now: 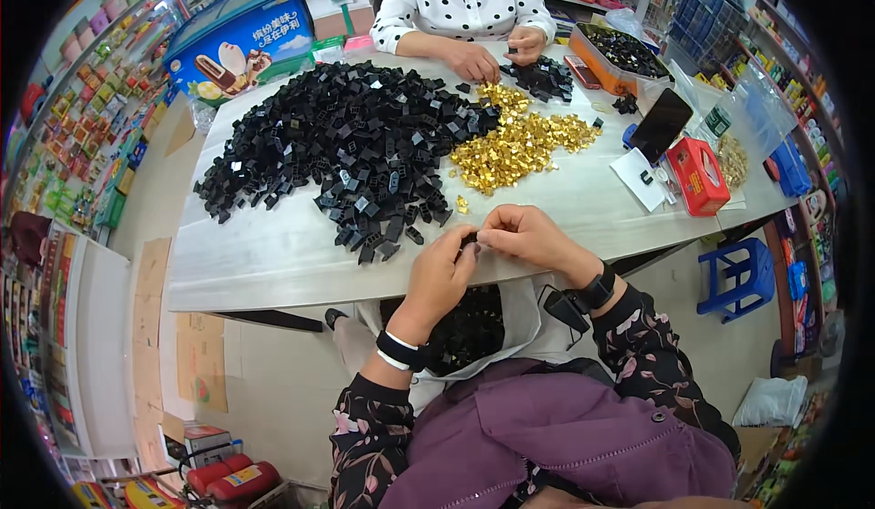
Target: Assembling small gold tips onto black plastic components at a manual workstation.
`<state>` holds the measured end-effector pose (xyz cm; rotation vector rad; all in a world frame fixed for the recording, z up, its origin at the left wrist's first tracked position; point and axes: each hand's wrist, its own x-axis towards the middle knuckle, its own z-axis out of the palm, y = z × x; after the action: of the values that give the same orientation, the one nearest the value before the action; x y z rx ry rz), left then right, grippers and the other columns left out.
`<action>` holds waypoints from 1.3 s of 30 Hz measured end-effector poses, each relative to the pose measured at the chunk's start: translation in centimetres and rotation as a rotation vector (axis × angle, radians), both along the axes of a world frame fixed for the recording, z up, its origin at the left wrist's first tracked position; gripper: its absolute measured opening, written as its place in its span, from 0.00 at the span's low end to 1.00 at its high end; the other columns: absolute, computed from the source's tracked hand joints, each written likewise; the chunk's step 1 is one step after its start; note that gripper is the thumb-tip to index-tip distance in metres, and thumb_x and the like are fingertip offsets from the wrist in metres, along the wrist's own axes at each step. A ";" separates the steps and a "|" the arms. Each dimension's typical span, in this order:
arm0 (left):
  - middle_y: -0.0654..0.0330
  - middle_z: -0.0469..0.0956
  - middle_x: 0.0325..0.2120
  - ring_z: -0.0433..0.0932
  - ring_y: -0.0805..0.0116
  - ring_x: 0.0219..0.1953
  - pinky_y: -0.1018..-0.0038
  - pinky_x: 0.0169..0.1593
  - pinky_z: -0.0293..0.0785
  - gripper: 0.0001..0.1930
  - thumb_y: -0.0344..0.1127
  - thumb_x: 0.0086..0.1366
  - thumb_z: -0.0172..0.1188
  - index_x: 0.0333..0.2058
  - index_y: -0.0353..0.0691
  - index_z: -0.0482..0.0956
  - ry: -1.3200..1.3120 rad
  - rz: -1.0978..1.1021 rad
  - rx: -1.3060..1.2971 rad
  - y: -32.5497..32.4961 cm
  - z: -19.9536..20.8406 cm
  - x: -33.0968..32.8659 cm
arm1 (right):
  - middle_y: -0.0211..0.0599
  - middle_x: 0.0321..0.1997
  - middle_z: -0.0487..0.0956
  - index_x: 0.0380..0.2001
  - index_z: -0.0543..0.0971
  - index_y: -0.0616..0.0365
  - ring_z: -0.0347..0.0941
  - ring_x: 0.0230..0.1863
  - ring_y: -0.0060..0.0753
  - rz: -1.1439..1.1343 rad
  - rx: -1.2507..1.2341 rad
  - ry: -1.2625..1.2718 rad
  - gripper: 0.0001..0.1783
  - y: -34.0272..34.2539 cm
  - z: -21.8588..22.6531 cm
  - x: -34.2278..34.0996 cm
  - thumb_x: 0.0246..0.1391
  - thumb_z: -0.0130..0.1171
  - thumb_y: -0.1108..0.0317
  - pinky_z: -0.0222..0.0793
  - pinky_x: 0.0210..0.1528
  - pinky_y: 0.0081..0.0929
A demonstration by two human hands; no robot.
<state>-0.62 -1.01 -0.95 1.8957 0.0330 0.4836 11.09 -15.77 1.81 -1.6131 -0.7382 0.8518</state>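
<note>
Over the near edge of the table my left hand (441,274) is closed on a small black plastic piece (468,239). My right hand (530,236) meets it there, thumb and fingertips pinched at the same piece; whatever sits in that pinch is too small to make out. Beyond my hands lies a large heap of black plastic pieces (337,135), and to its right a pile of small gold pieces (510,149). A few gold bits (462,205) lie just past my fingers. Below the table edge, a pale bag (521,313) on my lap holds many black pieces (467,331).
Across the table (246,263), a person in a dotted shirt (465,8) handles black pieces. At the right are an orange tub (597,62), a phone (663,124) and a red box (698,176). A blue stool (736,277) and fire extinguishers (241,482) stand on the floor.
</note>
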 end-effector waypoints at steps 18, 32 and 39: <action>0.62 0.75 0.31 0.72 0.82 0.25 0.84 0.28 0.71 0.12 0.27 0.63 0.54 0.46 0.35 0.69 -0.043 0.071 -0.504 1.1 -0.2 -0.2 | 0.32 0.24 0.75 0.32 0.77 0.59 0.71 0.25 0.24 -0.086 -0.101 -0.791 0.11 2.9 -0.7 1.8 0.50 0.62 0.63 0.67 0.28 0.23; 0.63 0.74 0.35 0.72 0.83 0.26 0.84 0.30 0.74 0.12 0.26 0.61 0.58 0.44 0.35 0.73 -0.060 0.035 -0.388 0.4 -1.0 0.3 | 0.26 0.27 0.75 0.33 0.77 0.58 0.70 0.27 0.14 -0.132 0.081 -0.005 0.07 0.9 1.1 0.2 0.54 0.58 0.66 0.67 0.28 0.14; 0.56 0.76 0.30 0.75 0.68 0.25 0.75 0.30 0.71 0.12 0.30 0.60 0.56 0.43 0.37 0.74 -0.097 0.042 -0.034 0.2 -0.7 0.0 | 0.24 0.27 0.75 0.32 0.75 0.58 0.70 0.27 0.12 -0.048 0.108 0.166 0.06 0.9 0.8 -0.5 0.56 0.57 0.66 0.66 0.28 0.11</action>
<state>-0.61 -0.79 -1.62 1.8397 0.0171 0.5993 10.57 -14.84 2.65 -1.4402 -0.6155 0.8844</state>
